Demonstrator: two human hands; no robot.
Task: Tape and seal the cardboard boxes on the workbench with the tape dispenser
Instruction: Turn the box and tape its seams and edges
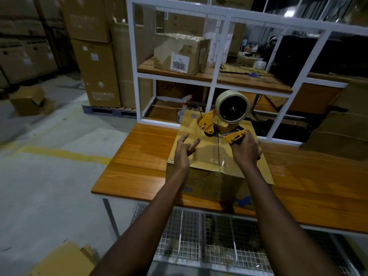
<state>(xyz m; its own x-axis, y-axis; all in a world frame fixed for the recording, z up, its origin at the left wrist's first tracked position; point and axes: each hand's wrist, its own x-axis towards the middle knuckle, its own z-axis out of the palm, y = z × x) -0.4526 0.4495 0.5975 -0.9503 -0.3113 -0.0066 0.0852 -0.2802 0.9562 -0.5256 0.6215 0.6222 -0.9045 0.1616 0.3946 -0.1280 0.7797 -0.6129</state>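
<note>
My right hand [246, 151] wraps round the handle of the dispenser [208, 124], so the handle is hidden inside my grip. Only the yellow metal plates, their rivets and the roll [232, 106] show beyond my knuckles. The roll is a pale beige ring on a dark round hub, standing upright above the far half of the box [199, 158]. Whether the dispenser's lower edge touches the cardboard I cannot tell. My left hand [182, 154] holds nothing. Its fingers [194, 145] are spread and loosely bent over the left part of the box top, and I cannot tell if they touch it.

The box is plain brown cardboard, squarish, sitting at the front edge of the tabletop [139, 156], toward its left end. A glossy clear strip runs along the centre seam of its flaps and wrinkles where it folds over the near edge. Blue print on the front face is partly in shadow and unreadable. The tabletop is orange wood-grain laminate with a sheen, and its right end is cut off.

Behind it stands a white metal rack [213, 84]. It holds a crumpled box [179, 54] with a barcode label, blue-handled scissors [255, 75] and a blurred spray bottle [184, 107]. Below the tabletop lies a wire-mesh shelf [189, 232]. The stacked cartons [93, 66] at the left are dim.
</note>
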